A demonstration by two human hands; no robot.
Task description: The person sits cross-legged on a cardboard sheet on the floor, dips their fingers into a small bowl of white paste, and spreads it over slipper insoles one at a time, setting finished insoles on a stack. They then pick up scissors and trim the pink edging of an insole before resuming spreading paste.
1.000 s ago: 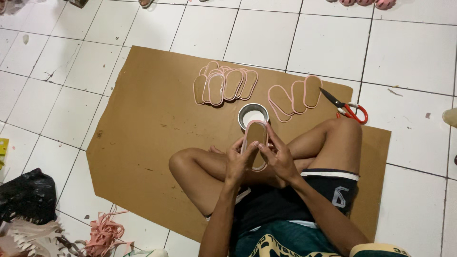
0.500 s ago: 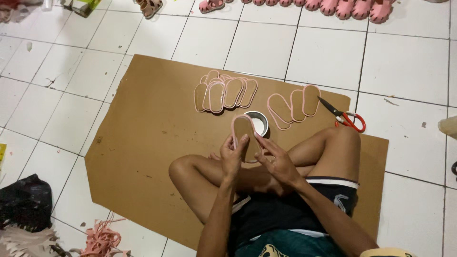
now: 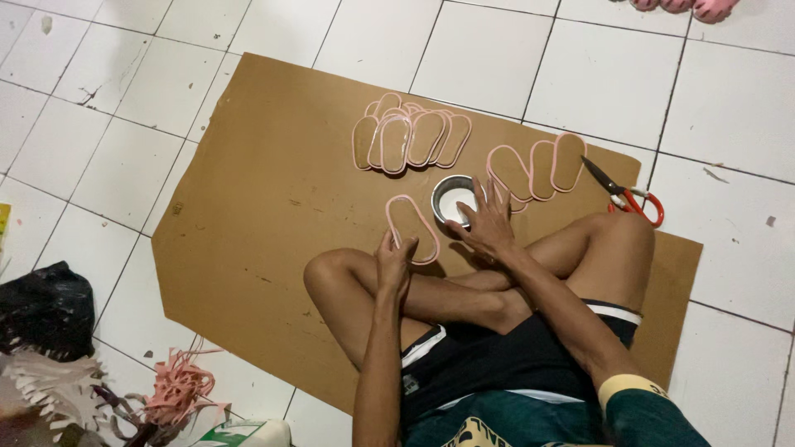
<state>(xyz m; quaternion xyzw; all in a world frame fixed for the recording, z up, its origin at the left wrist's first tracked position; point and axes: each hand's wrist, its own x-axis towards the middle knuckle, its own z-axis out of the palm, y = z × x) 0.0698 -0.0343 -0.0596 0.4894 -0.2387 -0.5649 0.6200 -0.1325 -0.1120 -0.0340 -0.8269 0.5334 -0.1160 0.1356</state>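
I sit cross-legged on a brown cardboard sheet point(image 3: 248, 190) laid over white floor tiles. My left hand point(image 3: 395, 263) pinches the near end of a tan shoe insole with a pink rim point(image 3: 411, 227), which lies flat on the cardboard. My right hand point(image 3: 487, 222) is spread with fingers apart, fingertips at the rim of a small round tin with white contents point(image 3: 452, 199). A fan of similar insoles point(image 3: 410, 136) lies beyond the tin. A second fan of insoles point(image 3: 540, 167) sits to the right.
Red-handled scissors point(image 3: 626, 195) lie at the cardboard's right edge. Pink strips point(image 3: 180, 389) and pale scraps point(image 3: 50, 389) pile at the lower left beside a black bag point(image 3: 45, 308). Pink footwear point(image 3: 687, 7) shows at the top right.
The insole, held up in both hands before, now lies on the cardboard left of the tin. My right hand has let go and moved to the tin. The view has tilted down.
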